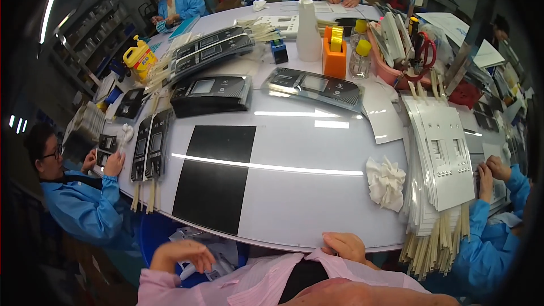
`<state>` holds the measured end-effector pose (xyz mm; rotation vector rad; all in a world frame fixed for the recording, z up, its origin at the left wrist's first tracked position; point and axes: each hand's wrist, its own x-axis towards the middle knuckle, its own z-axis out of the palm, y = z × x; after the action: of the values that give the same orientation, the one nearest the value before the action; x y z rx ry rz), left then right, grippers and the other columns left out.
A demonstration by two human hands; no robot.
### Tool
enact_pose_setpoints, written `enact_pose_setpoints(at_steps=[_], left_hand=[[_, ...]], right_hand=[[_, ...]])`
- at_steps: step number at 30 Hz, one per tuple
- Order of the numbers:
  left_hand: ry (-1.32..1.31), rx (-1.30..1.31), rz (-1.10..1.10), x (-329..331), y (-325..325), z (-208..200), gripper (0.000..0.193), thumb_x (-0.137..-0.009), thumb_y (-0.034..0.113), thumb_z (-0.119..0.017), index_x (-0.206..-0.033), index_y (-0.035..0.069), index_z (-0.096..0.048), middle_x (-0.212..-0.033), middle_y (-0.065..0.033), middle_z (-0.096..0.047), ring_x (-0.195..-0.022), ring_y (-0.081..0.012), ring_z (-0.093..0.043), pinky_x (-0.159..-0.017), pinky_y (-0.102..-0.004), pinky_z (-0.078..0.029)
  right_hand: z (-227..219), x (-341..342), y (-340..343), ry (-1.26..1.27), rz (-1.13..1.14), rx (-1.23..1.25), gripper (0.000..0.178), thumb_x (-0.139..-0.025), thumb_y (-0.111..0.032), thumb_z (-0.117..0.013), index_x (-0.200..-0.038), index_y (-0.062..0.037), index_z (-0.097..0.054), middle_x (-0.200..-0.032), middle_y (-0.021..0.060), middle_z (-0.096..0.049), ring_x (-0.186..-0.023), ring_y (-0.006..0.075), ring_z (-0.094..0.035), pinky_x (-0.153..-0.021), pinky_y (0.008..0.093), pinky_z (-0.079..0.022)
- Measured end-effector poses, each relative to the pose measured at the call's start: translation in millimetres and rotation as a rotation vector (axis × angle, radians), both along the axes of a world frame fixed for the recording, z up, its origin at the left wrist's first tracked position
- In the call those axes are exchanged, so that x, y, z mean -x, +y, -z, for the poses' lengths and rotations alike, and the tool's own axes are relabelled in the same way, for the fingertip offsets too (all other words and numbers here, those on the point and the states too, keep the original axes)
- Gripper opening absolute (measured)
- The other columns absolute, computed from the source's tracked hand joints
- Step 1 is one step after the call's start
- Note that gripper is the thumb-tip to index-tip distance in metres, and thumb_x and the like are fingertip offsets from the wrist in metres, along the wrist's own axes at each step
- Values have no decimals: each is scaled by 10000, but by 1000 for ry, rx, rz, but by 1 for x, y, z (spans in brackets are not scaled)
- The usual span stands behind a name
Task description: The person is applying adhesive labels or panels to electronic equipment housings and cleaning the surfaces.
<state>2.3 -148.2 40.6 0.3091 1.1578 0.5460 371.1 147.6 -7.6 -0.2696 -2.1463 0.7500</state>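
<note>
The left hand hangs by the blue bin, fingers loosely parted; the right hand's grip I can't tell. A black sheet lies left on the surface.

1. The head view looks down and forward from above the near edge of the table, close over the pink shirt
2. Its fisheye picture (dark round the rim) reaches far shelving on the left
</note>
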Motion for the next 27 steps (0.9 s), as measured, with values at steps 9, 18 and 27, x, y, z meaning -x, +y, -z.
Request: enact_pose_setpoints(at_steps=[9, 18, 27], left_hand=[[-243, 301, -202, -47, -157, 164, 474, -1030, 398, -430, -1102, -17, -646, -931, -120, -724, -822, -215, -692, -727, -297, -545], [-150, 87, 0, -36, -107, 192, 463, -1028, 393, -437, -1104, -14, -646, -932, -120, -724, -821, -215, -692, -725, -296, -543], [-72, -30, 153, -43, -87, 195, 453, -1025, 387, -443, -1105, -10, -647, -933, -119, -724, -820, -215, -692, -722, -295, -541]], right_hand=[[-12, 4, -5, -9, -96, -75, 483, -702, 20, -773, -1149, -75, -616, -1018, 115, -694, -785, 272, -680, -629, 351, -524], [-9, 3, -3, 2, -88, -59, 506, -667, 79, -749, -1133, -76, -625, -1039, 113, -680, -790, 268, -670, -647, 343, -522], [-13, 1, -3, -91, -73, -61, 365, -732, 22, -746, -1074, -86, -677, -1038, 89, -689, -819, 255, -671, -669, 344, -526]])
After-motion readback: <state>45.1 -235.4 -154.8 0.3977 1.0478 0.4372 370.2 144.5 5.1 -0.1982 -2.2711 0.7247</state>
